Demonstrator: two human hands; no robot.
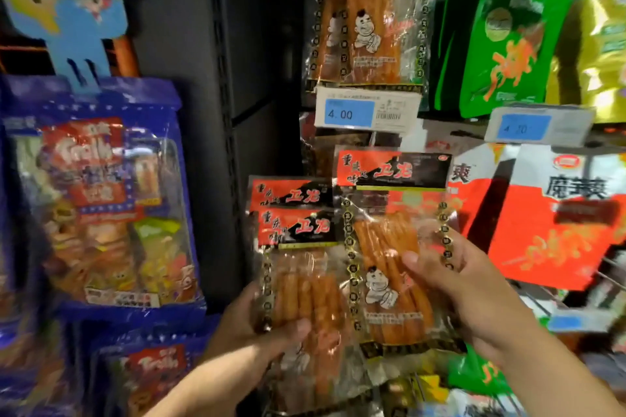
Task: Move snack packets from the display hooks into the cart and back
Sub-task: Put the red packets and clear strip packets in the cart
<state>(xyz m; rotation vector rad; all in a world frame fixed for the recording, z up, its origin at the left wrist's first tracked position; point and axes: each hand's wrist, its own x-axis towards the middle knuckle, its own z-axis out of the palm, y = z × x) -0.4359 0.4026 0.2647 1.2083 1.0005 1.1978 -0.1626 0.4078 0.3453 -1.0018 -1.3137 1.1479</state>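
— Along the far left of the display, what is listed?

— Item one: large blue assortment bag (pixel 98 193), hanging, with a blue paper tag (pixel 72 15) above it. A second blue bag (pixel 149 372) sits below, partly cut off.

— And at centre?

— Item two: left hand (pixel 257 325), thumb on the front and fingers wrapped behind, pinching two overlapped snack packets (pixel 298 254) by their lower part; red-and-black headers, orange sticks inside. Item three: one matching packet (pixel 393 240), raised just beside them, gripped by the right hand (pixel 474 288), thumb pressed on the clear front, fingers curled round the right edge. Its header sits just under the price label reading 4.00 (pixel 367 108). Whether it is on a hook, cannot tell.

— Above that label?

— Item four: another packet of the same kind (pixel 366 20), hanging.

— To the right?

— Item five: green bag (pixel 501 47), upper row. Item six: red-and-white bags (pixel 555 213), lower row, beneath a second price label (pixel 538 127).
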